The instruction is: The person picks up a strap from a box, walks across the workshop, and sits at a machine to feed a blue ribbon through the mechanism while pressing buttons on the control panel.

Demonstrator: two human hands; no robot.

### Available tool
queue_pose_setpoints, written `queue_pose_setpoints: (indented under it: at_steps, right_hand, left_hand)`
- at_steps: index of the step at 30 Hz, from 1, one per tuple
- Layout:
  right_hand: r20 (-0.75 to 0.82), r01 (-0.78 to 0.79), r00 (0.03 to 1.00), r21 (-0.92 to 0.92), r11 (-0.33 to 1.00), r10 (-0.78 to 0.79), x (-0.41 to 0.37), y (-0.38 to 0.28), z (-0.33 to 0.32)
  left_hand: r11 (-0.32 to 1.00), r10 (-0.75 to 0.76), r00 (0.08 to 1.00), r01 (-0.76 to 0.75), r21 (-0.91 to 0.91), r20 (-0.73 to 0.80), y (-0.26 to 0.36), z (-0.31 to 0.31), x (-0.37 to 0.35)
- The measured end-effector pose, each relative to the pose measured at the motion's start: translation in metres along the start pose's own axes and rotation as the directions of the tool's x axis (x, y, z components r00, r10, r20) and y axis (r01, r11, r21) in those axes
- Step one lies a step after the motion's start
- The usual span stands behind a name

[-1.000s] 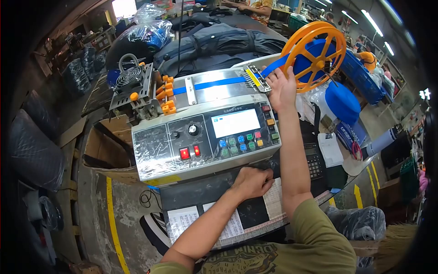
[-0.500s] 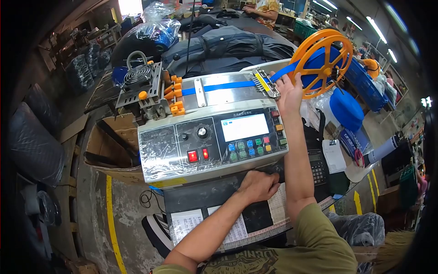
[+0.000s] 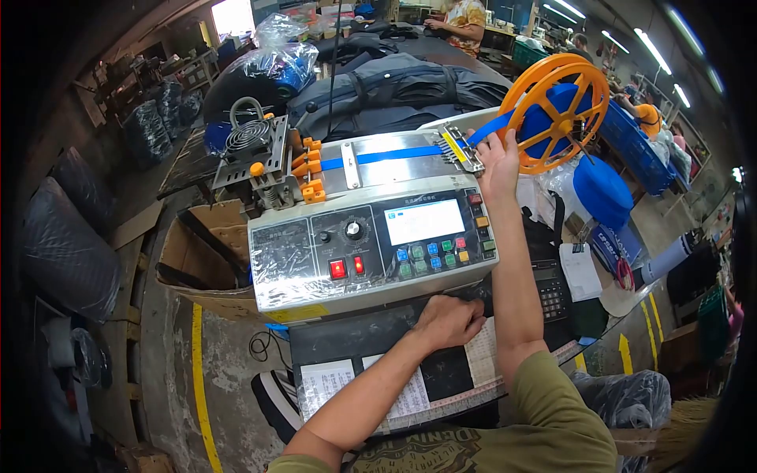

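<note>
A blue webbing strap (image 3: 410,153) runs flat across the metal bed of a strap-cutting machine (image 3: 371,244) from an orange reel (image 3: 561,120). My right hand (image 3: 498,167) is raised palm up beside the strap guide (image 3: 459,148), thumb and fingers apart, fingertips right at the strap where it comes off the reel. My left hand (image 3: 448,322) rests as a loose fist on the dark tabletop (image 3: 339,340) in front of the control panel, its fingers curled under. The panel's screen (image 3: 424,221) is lit and its red switches (image 3: 337,269) glow.
Printed papers (image 3: 327,381) and a calculator (image 3: 550,288) lie on the table. A cardboard box (image 3: 206,244) stands left of the machine. Behind it are piled dark bags (image 3: 402,88); a blue webbing roll (image 3: 601,188) sits at right. Other people work farther back.
The view has shifted slightly, so the machine sits a little farther right and lower. Both hands keep nearly the same positions at the strap and on the table.
</note>
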State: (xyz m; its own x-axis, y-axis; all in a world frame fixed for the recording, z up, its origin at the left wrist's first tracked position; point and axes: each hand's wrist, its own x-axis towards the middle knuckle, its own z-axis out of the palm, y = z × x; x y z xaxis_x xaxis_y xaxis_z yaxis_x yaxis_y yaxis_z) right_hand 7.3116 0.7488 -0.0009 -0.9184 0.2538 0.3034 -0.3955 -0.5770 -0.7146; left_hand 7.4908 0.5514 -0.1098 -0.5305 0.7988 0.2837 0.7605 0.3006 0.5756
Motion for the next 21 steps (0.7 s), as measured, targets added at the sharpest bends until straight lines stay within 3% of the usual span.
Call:
queue_pose_setpoints:
  at_steps: [21]
  right_hand:
    - [-0.010,0.019,1.000,-0.019,1.000,-0.019,0.001,0.002,0.001]
  left_hand:
    - [1.000,-0.029,0.999,0.029,-0.006,0.018,0.002,-0.001,0.002]
